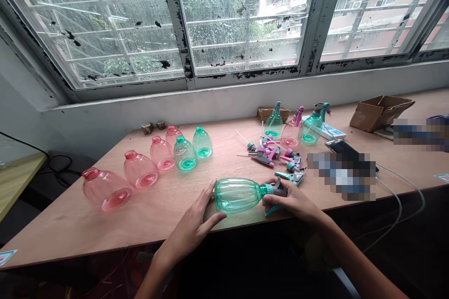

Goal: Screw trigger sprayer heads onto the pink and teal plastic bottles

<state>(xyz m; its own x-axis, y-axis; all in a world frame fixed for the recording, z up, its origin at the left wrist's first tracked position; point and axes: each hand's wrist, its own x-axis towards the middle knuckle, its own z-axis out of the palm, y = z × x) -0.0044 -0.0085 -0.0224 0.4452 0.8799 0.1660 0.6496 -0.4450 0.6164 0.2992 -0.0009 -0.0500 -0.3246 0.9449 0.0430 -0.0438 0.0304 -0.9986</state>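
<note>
A green clear spray bottle lies on its side near the front edge of the wooden table. My left hand cups its base, thumb and fingers curved round it. My right hand grips the grey and teal trigger head fitted at the bottle's neck. A pile of loose pink and teal trigger heads lies just behind my right hand.
Several open pink bottles and two green ones stand at the left. Three bottles with sprayers fitted stand at the back. A cardboard box sits far right, with a white cable over the front edge.
</note>
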